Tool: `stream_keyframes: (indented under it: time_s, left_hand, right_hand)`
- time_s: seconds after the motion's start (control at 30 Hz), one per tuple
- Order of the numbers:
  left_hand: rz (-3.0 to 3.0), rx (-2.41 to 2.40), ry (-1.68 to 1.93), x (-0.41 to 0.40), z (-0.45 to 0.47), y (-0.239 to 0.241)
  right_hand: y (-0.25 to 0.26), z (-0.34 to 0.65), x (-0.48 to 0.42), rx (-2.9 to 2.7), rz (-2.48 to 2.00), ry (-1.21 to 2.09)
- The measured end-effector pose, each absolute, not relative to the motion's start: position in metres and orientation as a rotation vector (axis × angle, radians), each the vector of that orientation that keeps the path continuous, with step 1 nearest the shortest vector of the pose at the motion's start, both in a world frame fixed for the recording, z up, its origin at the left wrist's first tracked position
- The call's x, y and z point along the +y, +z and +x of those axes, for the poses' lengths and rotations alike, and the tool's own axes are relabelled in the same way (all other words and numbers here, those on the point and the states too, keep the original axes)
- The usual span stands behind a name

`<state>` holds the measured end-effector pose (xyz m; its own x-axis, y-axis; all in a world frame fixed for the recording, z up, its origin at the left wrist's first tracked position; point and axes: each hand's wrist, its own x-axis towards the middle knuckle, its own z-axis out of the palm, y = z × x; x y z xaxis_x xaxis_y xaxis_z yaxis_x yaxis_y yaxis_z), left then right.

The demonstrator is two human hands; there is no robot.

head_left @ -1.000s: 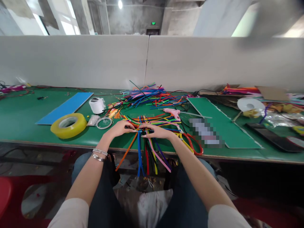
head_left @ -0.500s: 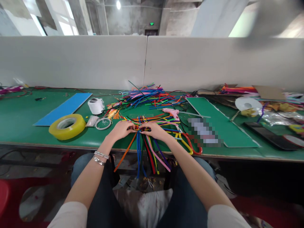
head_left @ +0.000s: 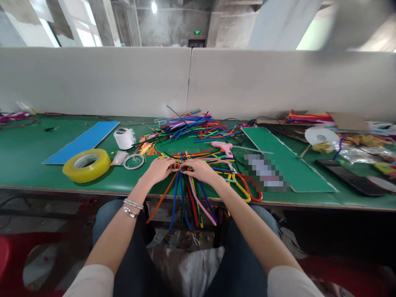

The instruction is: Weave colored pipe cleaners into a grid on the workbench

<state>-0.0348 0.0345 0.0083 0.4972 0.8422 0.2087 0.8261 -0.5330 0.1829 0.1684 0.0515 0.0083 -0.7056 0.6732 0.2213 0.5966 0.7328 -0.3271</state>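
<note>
At the table's front edge lies a woven piece of colourful pipe cleaners (head_left: 185, 155), with strands sticking out sideways and others hanging over the edge. My left hand (head_left: 158, 170) grips its near side, fingers bent and thumb pressed in. Close beside it, almost touching, my right hand (head_left: 200, 170) pinches the same weave. Below the hands hang an orange pipe cleaner (head_left: 162, 197), a pink pipe cleaner (head_left: 201, 201) and several blue, red, green and purple ones. My fingers cover the exact spot being gripped.
Behind the weave lies a loose heap of pipe cleaners (head_left: 192, 126). A pink glue gun (head_left: 225, 148) and scissor-like yellow and red handles (head_left: 244, 189) are to the right, near a green board (head_left: 287, 161). Leftward are yellow tape (head_left: 69, 168), white thread (head_left: 123, 139) and a blue board (head_left: 83, 141).
The lower ends of the hanging strands have swung left, and one blue strand has spread apart from the other. Both hands stay on the weave with slight finger shifts.
</note>
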Motion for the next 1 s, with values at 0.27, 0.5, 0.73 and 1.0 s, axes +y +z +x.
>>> stream_keyframes:
  time_s: [0.27,0.5,0.73,1.0]
  left_hand:
    - [2.572,1.353,0.463,0.048,-0.064,0.006]
    - [2.57,1.498,0.441,0.047,-0.071,0.007]
    - [2.314,1.597,0.748,0.038,-0.088,0.018]
    - [2.375,1.348,1.137,0.029,-0.046,0.031]
  right_hand:
    - [0.001,0.182,0.059,-2.516,-0.91,0.558]
    - [0.008,0.212,0.062,-2.485,-0.946,0.706]
    - [0.01,0.21,0.057,-2.479,-0.908,0.634]
    - [0.0,0.193,0.06,-2.441,-0.872,0.37]
